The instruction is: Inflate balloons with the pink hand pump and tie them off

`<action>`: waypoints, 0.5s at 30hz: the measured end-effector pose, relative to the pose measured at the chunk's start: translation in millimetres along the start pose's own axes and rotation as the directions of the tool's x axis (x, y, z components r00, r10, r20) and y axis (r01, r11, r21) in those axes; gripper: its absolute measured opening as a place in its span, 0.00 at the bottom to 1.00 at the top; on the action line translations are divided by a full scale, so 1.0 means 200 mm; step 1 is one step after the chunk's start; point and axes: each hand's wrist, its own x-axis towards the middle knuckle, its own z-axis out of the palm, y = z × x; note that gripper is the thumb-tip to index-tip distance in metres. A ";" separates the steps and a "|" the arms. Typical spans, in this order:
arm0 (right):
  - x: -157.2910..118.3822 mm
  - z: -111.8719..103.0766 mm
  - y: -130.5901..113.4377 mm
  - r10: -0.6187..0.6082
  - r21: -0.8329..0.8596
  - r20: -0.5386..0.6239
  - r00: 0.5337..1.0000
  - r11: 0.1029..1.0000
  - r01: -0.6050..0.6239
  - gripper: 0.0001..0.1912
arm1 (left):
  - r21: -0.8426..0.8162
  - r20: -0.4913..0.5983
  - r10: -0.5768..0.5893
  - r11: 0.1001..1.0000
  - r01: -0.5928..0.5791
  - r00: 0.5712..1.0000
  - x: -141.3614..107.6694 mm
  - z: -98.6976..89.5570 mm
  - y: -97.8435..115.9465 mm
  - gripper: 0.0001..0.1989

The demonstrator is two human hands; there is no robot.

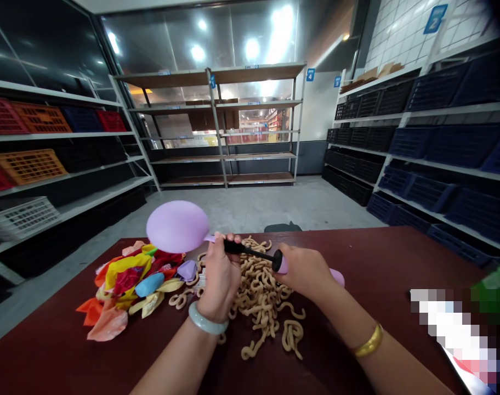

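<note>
Closing the left grip around the black end of the hand pump, with the neck of the inflated lilac balloon pinched at the fingers. Wrapping the right grip around the lilac body of the same pump, with its rounded end poking out to the right. Spanning the space between the 2 grips with a thin black rod. Holding the balloon up on the left, above the heap of limp balloons, mixing yellow, red, orange, pink and blue. Lying under and between the grips, a heap of tan curled pieces, scattering 2 or more toward the near side of the dark red surface. Resting at the near right, a flat item, blurring into pixels. Standing beyond, on the gray floor, racks at left, far and right, carrying crates on both sides.
</note>
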 end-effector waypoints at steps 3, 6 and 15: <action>-0.01 0.00 -0.03 -0.006 0.023 0.009 1.000 1.000 0.005 0.21 | 0.030 -0.001 -0.061 0.998 0.061 0.998 -0.10 0.04 -0.09 0.10; -0.02 -0.01 -0.06 -0.001 0.061 0.025 1.000 0.998 0.000 0.18 | 0.072 -0.001 -0.113 0.991 0.113 0.994 -0.16 0.06 -0.14 0.09; -0.01 -0.04 -0.10 0.035 0.133 0.080 0.996 0.990 -0.046 0.20 | 0.072 -0.016 -0.075 0.994 0.076 0.997 -0.11 0.06 -0.06 0.09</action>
